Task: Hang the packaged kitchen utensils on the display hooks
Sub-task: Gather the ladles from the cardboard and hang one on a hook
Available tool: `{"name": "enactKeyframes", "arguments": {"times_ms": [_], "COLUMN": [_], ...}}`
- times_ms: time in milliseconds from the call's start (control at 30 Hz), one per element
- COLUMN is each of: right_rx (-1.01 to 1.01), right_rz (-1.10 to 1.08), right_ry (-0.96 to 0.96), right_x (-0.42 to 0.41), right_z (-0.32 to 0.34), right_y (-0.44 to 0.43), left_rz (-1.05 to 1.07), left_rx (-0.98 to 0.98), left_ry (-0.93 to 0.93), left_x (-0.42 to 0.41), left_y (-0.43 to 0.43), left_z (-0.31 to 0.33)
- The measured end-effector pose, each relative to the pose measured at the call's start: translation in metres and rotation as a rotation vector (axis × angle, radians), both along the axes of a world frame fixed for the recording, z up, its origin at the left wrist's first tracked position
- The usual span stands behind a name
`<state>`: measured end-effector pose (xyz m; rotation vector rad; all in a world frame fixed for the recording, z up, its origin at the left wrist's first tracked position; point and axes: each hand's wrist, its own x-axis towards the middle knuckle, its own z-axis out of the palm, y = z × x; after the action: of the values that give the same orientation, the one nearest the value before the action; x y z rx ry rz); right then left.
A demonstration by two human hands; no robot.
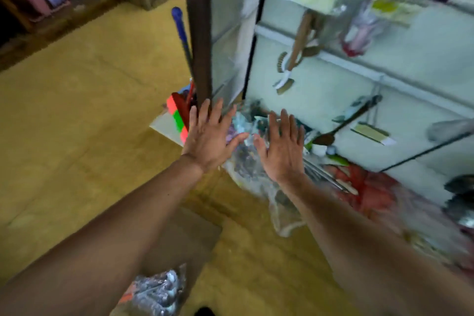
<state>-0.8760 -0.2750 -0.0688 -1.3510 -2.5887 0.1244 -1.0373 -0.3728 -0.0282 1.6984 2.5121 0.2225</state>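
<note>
- Both hands are released: left hand (207,141) and right hand (282,149) are spread flat with straight fingers and hold nothing. They are at frame centre, over the packs.
- The packs (246,164) still to hang lie heaped on the floor (77,123) at the foot of the panel (359,79), between and under the hands. Whether the palms touch the heap cannot be told through the blur.
- Risk: the heap is loose, crinkled clear wrap. A flat-handed grab could lift several packs at once or let one slide out.
- Risk: metal handles (323,174) lie just right of the right hand. A careless reach could snag the wrap on them or scatter them.
- Risk: a dark prong (420,152) juts from the panel at right, probably a bare hook. An arm rising with a pack could knock it, or set the hung packs swinging.
- Orientation in the heap is unreadable. The metal handles run from upper left to lower right.
- Of the packs already hung, the brush (300,41) is near upright, with its head at the bottom and leaning left.
- The ladle (343,123) slants, with its bowl lower left and its handle upper right.
- A pack should probably be turned long axis upright, card end up, before it meets a hook.
</note>
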Motion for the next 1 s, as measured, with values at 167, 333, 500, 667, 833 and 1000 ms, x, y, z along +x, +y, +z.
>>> {"name": "enactKeyframes", "arguments": {"times_ms": [167,333,500,667,833,1000], "right_rx": [-0.068,-0.070,-0.062,-0.008,0.022,-0.005], "right_rz": [-0.183,-0.367,-0.559,-0.751,-0.914,-0.983], "right_ry": [-0.017,-0.041,0.024,0.045,0.003,-0.014], "right_x": [0.144,0.315,0.486,0.657,0.784,0.857], "right_z": [0.013,0.028,0.052,0.069,0.071,0.067], "right_y": [0.029,0.046,0.043,0.032,0.011,0.012], "left_rz": [-0.245,-0.457,-0.641,-0.811,-0.882,-0.955], "left_rx": [0.003,-0.001,0.001,0.013,-0.014,0.012], "left_ry": [0.018,-0.022,-0.043,-0.052,-0.059,-0.080], "left_x": [0.145,0.310,0.478,0.647,0.765,0.843], "left_y": [0.067,0.116,0.144,0.158,0.165,0.179], "left_z": [0.015,0.032,0.051,0.061,0.051,0.055]}}
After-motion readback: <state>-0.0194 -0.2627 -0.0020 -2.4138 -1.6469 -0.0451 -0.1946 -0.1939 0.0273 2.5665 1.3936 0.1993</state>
